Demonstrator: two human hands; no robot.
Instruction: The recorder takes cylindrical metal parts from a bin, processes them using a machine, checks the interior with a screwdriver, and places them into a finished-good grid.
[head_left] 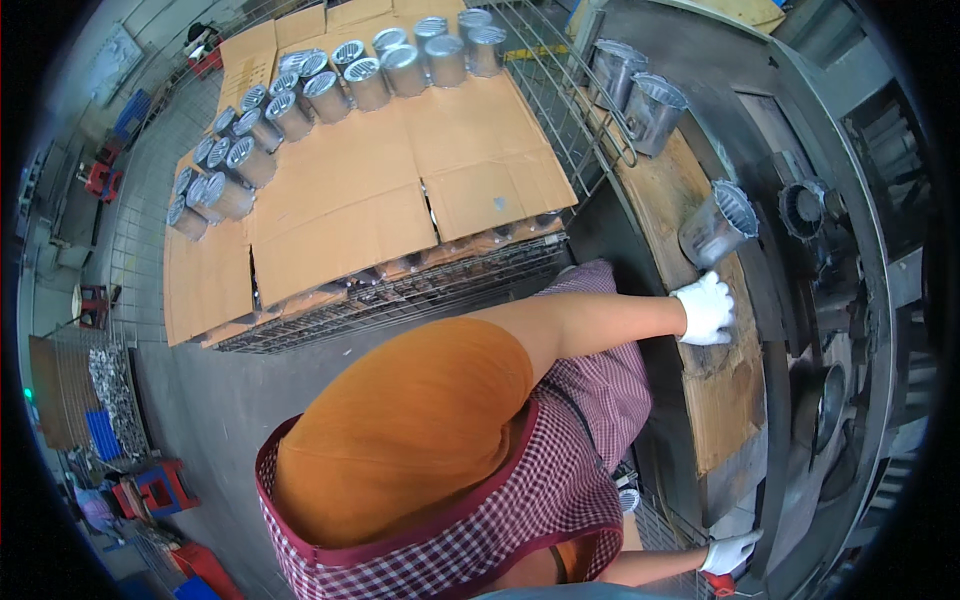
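My left hand (706, 311), in a white glove, is at a worn wooden board on the right, with fingers apart and nothing seen in them. Just beyond it a grey metal cylinder (716, 224) with a ribbed end leans at a tilt; whether the glove touches it I cannot tell. Lower down, my right hand (732, 552), gloved too, reaches to the machine's edge with its fingers stretched out. A small red part (718, 583) shows under that hand. Two more ribbed cylinders, one nearer (655, 112) and one farther (616, 72), stand at the board's far end.
Rows of similar cylinders (325, 96) stand on cardboard (340, 200) over a wire cage (400, 290) at left. The dark machine frame (875, 300) bounds the right side, with a round ribbed fitting (802, 208) inside. Red and blue stools (160, 490) are at far left.
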